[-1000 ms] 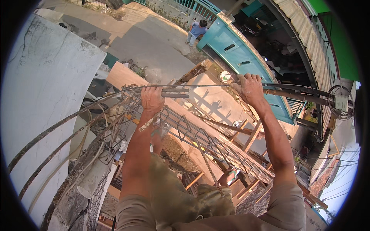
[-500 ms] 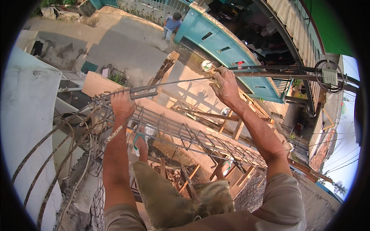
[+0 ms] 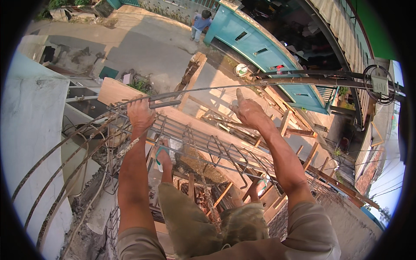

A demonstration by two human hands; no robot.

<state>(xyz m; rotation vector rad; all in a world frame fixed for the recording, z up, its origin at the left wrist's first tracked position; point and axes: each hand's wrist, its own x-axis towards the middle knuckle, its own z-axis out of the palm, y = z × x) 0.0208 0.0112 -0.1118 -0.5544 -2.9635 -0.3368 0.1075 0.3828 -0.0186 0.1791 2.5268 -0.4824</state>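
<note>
My left hand [image 3: 139,112] grips the steel rods at the end of a rebar cage [image 3: 221,151], beside two short dark bars [image 3: 164,104]. A long thin rod [image 3: 199,89] runs rightward just above both hands. My right hand [image 3: 246,110] is just below that rod, index finger stretched out and the others loosely bent, with nothing visible in it. Rusty curved bars [image 3: 46,170] arch down to the lower left. My feet in sandals [image 3: 164,158] show below the cage, among planks and timber.
A white wall [image 3: 34,112] stands at the left. Below are a lane [image 3: 143,52], wooden boards [image 3: 110,89] and a bucket [image 3: 241,70]. A person in blue [image 3: 201,24] stands by a turquoise wall [image 3: 247,32]. Cables with a coiled loop [image 3: 379,86] cross at the right.
My right hand has come off the long rod, moving left and down, with its index finger now extended. My left hand stays on the rods. The view has shifted, showing more of my feet.
</note>
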